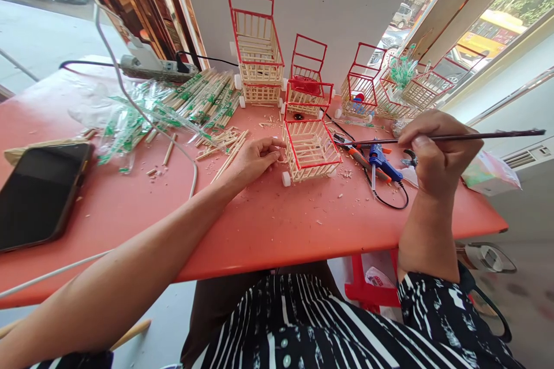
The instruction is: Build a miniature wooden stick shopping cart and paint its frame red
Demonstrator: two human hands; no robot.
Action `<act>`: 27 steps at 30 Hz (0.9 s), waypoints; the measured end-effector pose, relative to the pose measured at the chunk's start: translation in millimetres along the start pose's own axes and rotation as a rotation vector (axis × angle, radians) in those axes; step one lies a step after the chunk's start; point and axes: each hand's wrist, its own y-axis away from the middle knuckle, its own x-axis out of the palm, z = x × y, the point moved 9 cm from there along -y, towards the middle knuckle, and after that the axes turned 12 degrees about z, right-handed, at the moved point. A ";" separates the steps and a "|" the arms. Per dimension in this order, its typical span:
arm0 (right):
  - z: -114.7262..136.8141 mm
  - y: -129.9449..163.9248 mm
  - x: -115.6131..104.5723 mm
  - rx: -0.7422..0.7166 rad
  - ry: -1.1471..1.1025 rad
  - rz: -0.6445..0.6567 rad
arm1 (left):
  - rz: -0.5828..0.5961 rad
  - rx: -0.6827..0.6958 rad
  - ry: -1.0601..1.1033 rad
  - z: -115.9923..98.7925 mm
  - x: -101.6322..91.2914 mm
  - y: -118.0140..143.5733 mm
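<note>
A miniature shopping cart (315,166) built of thin wooden sticks, with a red-painted rim and white wheels, stands on the table in front of me. My left hand (258,157) is at its left side, fingers bent and fingertips against the sticks; the cart hides part of the contact. Raised at the right, my right hand (437,147) grips a slender dark paintbrush (506,134). The brush lies nearly level, its far end reaching the cart's right rim. Near that end are orange-handled pliers (361,158) and a blue glue gun (383,162).
More stick carts, such as a tall cart (259,40), line the back of the orange table (259,230). Wrapped chopsticks (203,95) and loose sticks lie left. A white cable (142,112) crosses near a phone (38,193). A power strip (160,69) sits behind.
</note>
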 end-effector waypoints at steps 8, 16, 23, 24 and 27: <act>-0.8 2.4 -3.3 0.004 -0.069 -0.009 | 0.005 -0.018 0.005 -0.9 0.2 1.2; 2.0 0.6 6.6 -0.040 -0.051 0.071 | -0.005 -0.025 -0.002 -0.4 -0.2 0.8; 5.0 1.6 1.4 -0.051 -0.010 0.012 | 0.001 -0.014 -0.005 -0.2 -0.3 0.1; 4.7 1.4 3.0 -0.039 -0.009 0.032 | 0.000 -0.011 -0.008 -0.6 -0.3 0.1; 6.1 1.4 3.1 -0.039 -0.012 0.040 | -0.002 -0.006 -0.016 -1.1 -0.2 0.2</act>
